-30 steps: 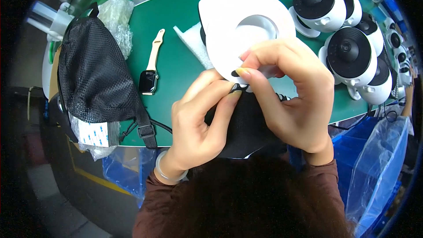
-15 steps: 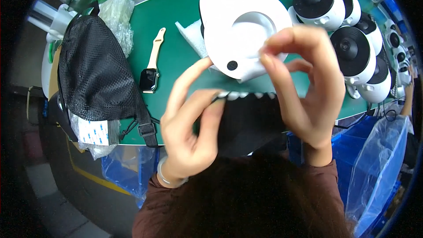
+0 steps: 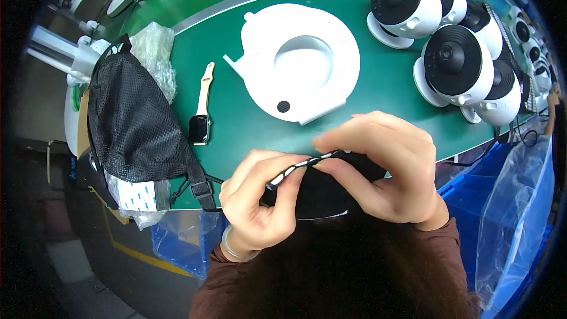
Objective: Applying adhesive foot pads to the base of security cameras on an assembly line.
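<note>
A thin black strip with white patches [image 3: 315, 160] is held close to me, above the near edge of the table. My left hand [image 3: 257, 201] pinches its left part between thumb and fingers. Over its right part, my right hand [image 3: 390, 168] has thumb and forefinger curled close around the strip, the forefinger tip slightly blurred. Whether the dark area below belongs to the strip or to clothing, I cannot tell. Beyond the hands lies a round white plastic part [image 3: 260, 62] with a circular recess and a small black dot, apart from both hands.
Left on the green table [image 3: 224, 165] are a smartwatch with a cream strap [image 3: 201, 127], a black mesh bag [image 3: 133, 112] and clear plastic wrap [image 3: 156, 59]. Several white-and-black round devices [image 3: 455, 62] stand at the right. A blue bin with a plastic liner [image 3: 508, 212] sits below them.
My right hand has come down from over the white part to the strip. The strip now slants, and my left forefinger has curled in. The view has shifted, so the table things appear displaced.
</note>
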A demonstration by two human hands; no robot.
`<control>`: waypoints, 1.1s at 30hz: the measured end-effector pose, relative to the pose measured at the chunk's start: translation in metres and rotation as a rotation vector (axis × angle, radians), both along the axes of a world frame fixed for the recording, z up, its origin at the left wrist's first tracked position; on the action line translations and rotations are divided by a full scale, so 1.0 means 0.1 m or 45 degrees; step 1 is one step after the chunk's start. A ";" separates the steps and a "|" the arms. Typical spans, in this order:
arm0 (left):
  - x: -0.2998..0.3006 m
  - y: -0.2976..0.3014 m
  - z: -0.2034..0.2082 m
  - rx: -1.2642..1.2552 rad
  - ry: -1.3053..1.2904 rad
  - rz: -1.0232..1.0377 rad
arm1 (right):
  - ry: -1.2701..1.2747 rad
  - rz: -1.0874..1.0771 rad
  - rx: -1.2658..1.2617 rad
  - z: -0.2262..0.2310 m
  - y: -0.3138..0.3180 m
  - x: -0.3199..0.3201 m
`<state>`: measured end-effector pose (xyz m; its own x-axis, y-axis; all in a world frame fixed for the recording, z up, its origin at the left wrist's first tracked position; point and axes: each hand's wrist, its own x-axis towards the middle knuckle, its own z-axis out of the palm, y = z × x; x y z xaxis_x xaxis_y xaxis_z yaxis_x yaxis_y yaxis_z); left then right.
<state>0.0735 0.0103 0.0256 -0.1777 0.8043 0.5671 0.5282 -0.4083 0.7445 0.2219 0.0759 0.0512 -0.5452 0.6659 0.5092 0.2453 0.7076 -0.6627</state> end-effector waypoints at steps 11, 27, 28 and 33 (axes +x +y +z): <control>0.03 0.04 0.01 0.010 0.123 0.040 | -0.028 -0.071 0.230 -0.03 0.00 0.00; -0.03 0.20 -0.02 -0.207 -0.187 0.035 | 0.232 -0.281 -0.311 -0.01 0.42 0.07; -0.03 0.20 0.00 -0.208 -0.187 0.039 | 0.224 -0.245 -0.313 0.00 0.41 0.06; -0.03 0.21 -0.01 -0.168 -0.118 0.023 | 0.252 -0.226 -0.326 -0.01 0.42 0.03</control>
<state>0.0704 0.0312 0.0245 -0.2392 0.8670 0.4372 0.4612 -0.2948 0.8369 0.2249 0.1175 0.0499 -0.3172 0.8607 0.3982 0.1985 0.4708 -0.8596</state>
